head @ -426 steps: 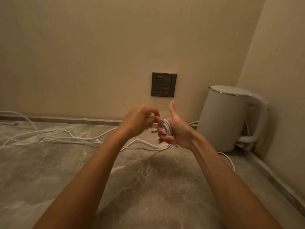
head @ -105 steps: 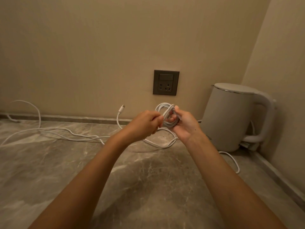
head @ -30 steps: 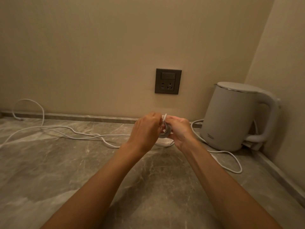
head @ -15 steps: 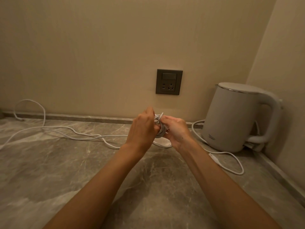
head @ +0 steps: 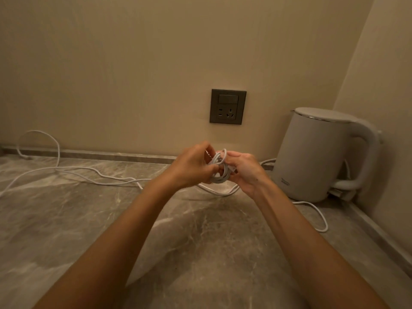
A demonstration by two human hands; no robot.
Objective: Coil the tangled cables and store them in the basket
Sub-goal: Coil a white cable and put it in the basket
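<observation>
- Left hand [head: 191, 162] and right hand [head: 244, 172], fingers curled, pinch the white cable coil [head: 220, 169] between them, above the marble countertop [head: 111, 219].
- Loose cable [head: 73, 172] trails left toward the back edge.
- Kettle [head: 312, 157] close right; wall socket [head: 227, 107] behind.

2 hands [head: 194, 165] gripping coiled cable [head: 219, 169], kettle [head: 316, 155] beside

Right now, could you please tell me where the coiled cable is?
In the head view, the coiled cable is gripped between the left hand and right hand above the counter, below the wall socket and left of the kettle.
</observation>
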